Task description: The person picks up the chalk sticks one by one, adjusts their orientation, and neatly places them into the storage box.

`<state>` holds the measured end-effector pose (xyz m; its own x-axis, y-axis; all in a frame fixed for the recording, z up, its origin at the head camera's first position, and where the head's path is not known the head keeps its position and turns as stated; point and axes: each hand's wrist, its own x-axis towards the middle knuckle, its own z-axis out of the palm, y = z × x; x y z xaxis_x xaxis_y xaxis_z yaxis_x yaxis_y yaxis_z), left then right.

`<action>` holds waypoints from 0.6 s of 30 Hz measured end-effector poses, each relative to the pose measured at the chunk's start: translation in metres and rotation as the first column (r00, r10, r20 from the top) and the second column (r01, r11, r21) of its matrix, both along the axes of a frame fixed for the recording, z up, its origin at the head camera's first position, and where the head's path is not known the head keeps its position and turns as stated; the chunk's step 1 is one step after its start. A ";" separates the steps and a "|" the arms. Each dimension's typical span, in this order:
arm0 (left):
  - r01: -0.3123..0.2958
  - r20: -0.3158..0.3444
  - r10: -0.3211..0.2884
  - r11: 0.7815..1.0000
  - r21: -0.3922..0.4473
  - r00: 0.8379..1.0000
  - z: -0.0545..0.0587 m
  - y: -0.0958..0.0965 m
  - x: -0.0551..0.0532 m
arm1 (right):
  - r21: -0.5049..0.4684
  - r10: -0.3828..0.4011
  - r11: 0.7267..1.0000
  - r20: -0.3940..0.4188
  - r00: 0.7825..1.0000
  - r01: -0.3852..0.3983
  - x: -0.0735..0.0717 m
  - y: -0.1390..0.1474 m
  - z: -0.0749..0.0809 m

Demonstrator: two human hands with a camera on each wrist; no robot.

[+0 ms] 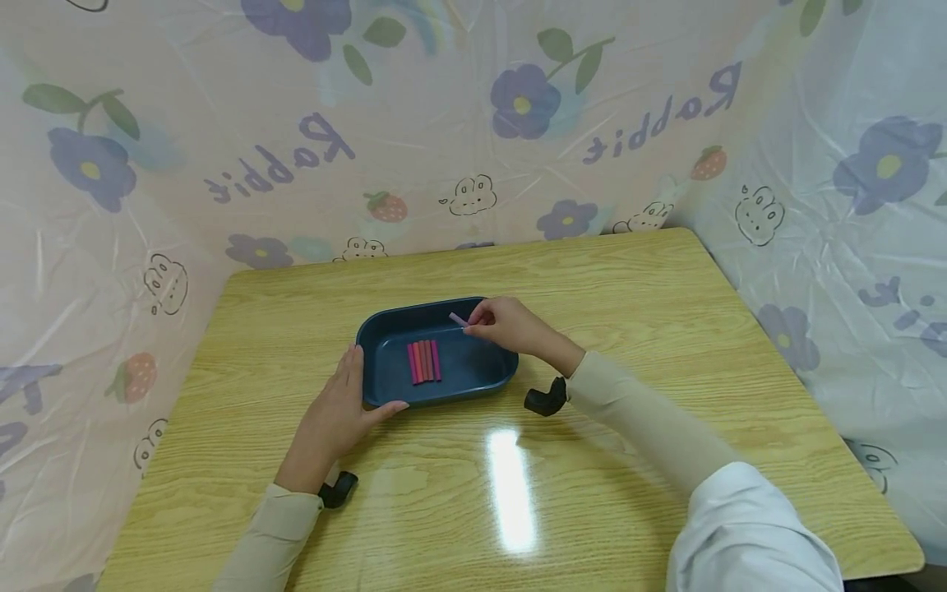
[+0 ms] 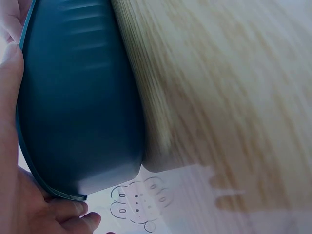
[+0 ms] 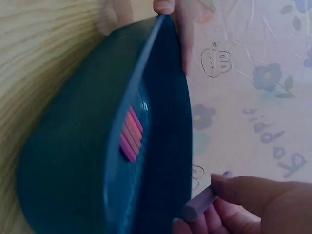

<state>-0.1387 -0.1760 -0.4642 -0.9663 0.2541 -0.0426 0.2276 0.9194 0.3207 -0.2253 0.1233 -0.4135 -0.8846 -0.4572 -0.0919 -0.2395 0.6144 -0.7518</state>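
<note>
A dark blue oblong tray (image 1: 477, 368) with raised walls sits on the table. On its floor, left of the middle, several pink, red and purple pastel-like sticks (image 1: 423, 362) lie side by side. My right hand (image 1: 503, 322) is over the tray's far right part and pinches a pale purple stick (image 3: 200, 204) between thumb and fingers, tilted and off the tray floor. My left hand (image 1: 339, 411) rests against the tray's left end, fingers straight along that side and thumb along the front wall. In the left wrist view the thumb (image 2: 10, 63) touches the rim.
The wood-grain table (image 1: 629, 312) extends around the tray, with a bright light reflection (image 1: 512, 493) in front. Patterned plastic sheeting (image 1: 436, 107) hangs behind and at both sides. Black pieces (image 1: 546, 398) sit at both wrists.
</note>
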 end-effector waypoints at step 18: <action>0.012 0.033 -0.012 1.000 0.001 0.999 0.003 0.000 0.000 | 0.008 -0.079 0.997 0.215 0.974 0.079 -0.003 -0.034 -0.022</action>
